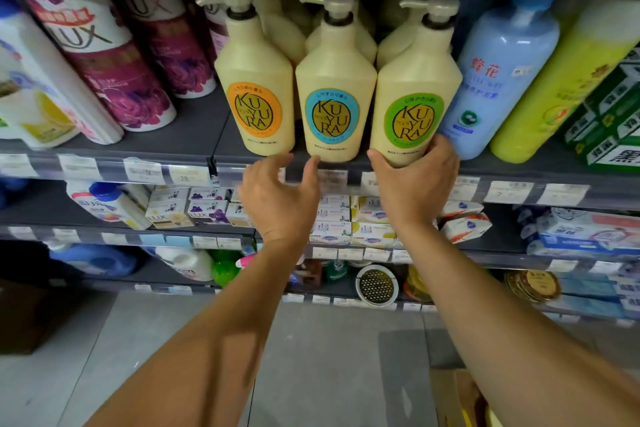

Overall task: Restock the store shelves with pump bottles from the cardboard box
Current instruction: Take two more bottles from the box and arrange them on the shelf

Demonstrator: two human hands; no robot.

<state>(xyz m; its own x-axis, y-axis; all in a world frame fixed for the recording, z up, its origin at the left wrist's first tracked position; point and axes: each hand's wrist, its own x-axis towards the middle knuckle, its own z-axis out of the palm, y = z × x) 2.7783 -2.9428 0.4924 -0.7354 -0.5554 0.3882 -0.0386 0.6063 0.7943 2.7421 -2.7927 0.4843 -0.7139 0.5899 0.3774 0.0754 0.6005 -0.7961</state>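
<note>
Head view: three Kuyura pump bottles (258, 87) along the front edge of the shelf (194, 135)
Right hand (415, 184) grips the base of the green-label bottle (414, 87); left hand (280, 198), fingers spread and empty, just below the blue-label bottle (334, 87)

one camera, worn on the person's head, faces the store shelves (194, 135) square on and tips slightly down. it sits near, at arm's reach: the left hand (280, 198) and right hand (415, 184) meet the shelf at frame centre, forearms entering from 6 o'clock. the green-label pump bottle (414, 94) stands just past centre toward 1 o'clock. the wide lens bows the shelf lines at 9 and 3 o'clock. floor (329, 357) fills 6 o'clock, a cardboard box (446, 399) corner at 5 o'clock.
</note>
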